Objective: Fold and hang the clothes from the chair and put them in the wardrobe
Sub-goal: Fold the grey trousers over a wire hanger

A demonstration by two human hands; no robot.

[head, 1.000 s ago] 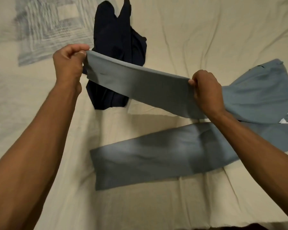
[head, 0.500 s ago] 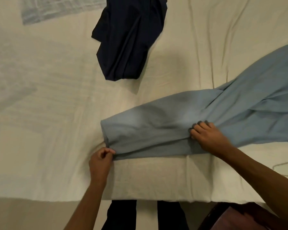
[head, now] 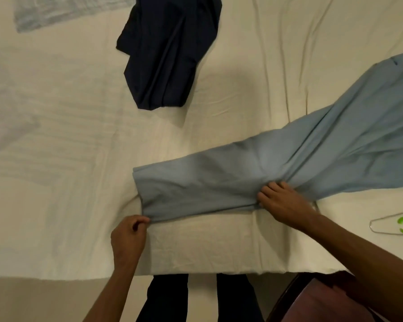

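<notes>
Head view: hands (head: 129, 238) on trousers (head: 254, 173)

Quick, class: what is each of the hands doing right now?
Left hand: pinching the hem corner of the light blue trousers.
Right hand: gripping the trousers mid-leg.
</notes>
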